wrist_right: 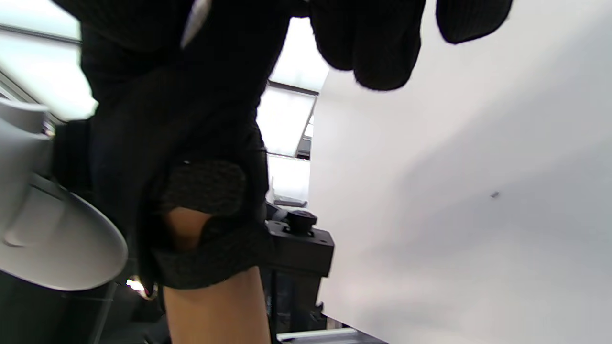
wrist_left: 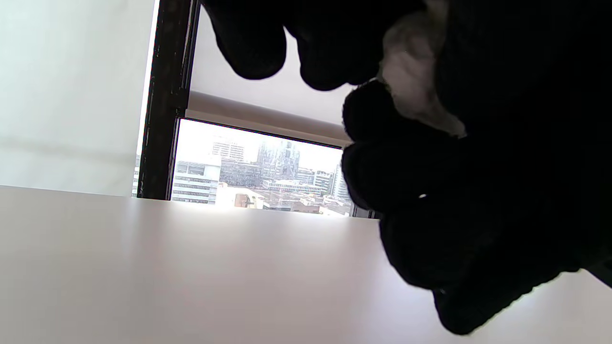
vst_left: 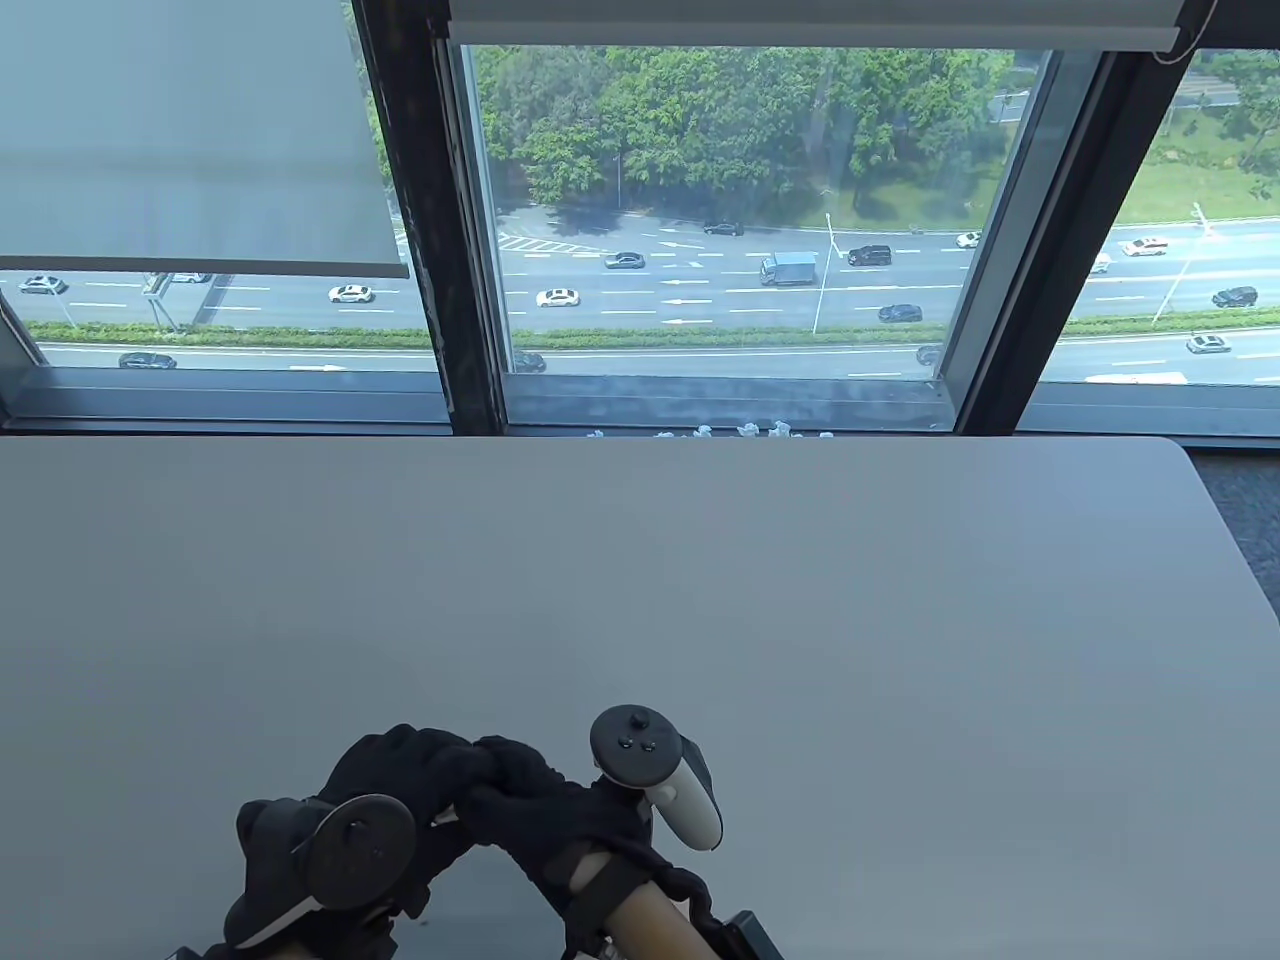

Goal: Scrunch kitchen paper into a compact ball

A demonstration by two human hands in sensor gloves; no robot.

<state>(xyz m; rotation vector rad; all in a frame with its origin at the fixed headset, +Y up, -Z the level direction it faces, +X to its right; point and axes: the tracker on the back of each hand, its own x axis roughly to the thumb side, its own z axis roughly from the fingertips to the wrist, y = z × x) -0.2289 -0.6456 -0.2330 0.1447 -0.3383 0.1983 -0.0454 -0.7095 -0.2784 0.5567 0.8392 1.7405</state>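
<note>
Both black-gloved hands, left hand and right hand, are clasping the white crumpled kitchen paper at lower centre; pressing evenly from all sides should be compacting it best

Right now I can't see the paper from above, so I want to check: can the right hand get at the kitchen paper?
Probably yes: the right hand is cupped against the left hand, and the kitchen paper shows between their gloved fingers.
</note>
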